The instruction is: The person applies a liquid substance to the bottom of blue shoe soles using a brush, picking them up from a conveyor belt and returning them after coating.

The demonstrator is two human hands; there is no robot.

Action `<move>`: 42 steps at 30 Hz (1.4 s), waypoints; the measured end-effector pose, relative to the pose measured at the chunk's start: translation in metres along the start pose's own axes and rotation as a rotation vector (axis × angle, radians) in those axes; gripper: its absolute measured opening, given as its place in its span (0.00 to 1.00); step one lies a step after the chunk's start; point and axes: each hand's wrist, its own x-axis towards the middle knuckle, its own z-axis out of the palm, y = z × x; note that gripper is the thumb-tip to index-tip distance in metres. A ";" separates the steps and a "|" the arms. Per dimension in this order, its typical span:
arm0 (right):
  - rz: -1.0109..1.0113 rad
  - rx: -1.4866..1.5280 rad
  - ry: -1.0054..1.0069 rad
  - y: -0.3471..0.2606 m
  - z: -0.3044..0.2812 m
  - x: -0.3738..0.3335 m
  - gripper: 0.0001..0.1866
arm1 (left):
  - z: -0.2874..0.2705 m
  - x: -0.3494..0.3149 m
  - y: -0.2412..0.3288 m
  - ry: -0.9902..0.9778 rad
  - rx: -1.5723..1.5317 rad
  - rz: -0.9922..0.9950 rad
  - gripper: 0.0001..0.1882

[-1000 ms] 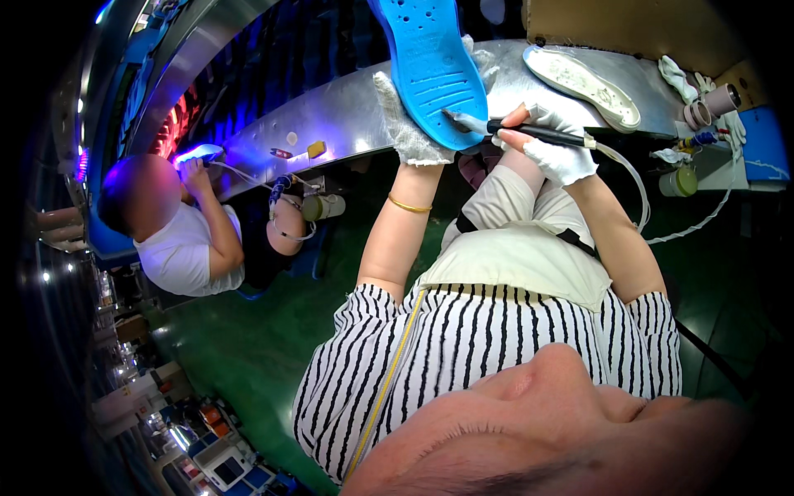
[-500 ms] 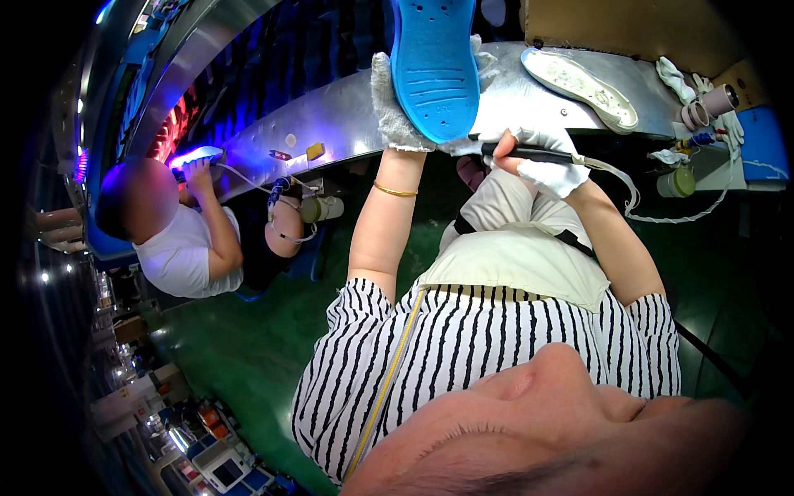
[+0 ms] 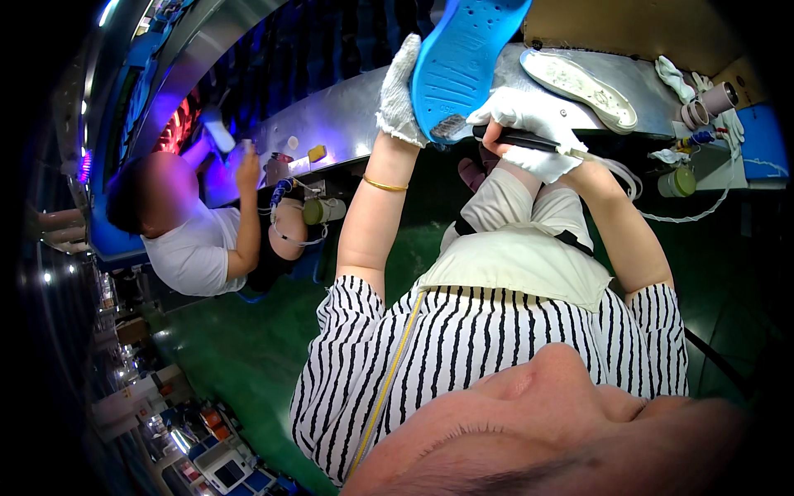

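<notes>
My left hand [image 3: 399,103], in a white knit glove, holds a blue shoe sole [image 3: 460,66] up over the metal bench. Its thumb lies along the left edge; the other fingers are hidden behind the sole. The rounded heel end points toward me, and the far end is cut off by the frame. My right hand [image 3: 533,116], in a white glove with bare fingertips, is closed round a black-handled brush [image 3: 525,140] with a tube at its back end. A greyish patch at the heel is where the brush tip meets the sole.
A white shoe sole [image 3: 579,89] lies on the metal bench [image 3: 331,107]. Behind it stands a cardboard box [image 3: 628,29]. Cups [image 3: 719,99], gloves [image 3: 676,78] and a green-lidded jar [image 3: 678,182] are at the right. A co-worker [image 3: 194,240] sits at the left, holding a light-coloured sole.
The blue sole has tilted, its far end swinging right. My right hand has brought the brush onto the heel from just beside it. The co-worker's hands have moved apart.
</notes>
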 end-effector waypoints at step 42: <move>0.249 0.226 0.196 -0.017 0.028 0.001 0.05 | -0.005 -0.007 -0.040 -0.076 -0.130 0.162 0.38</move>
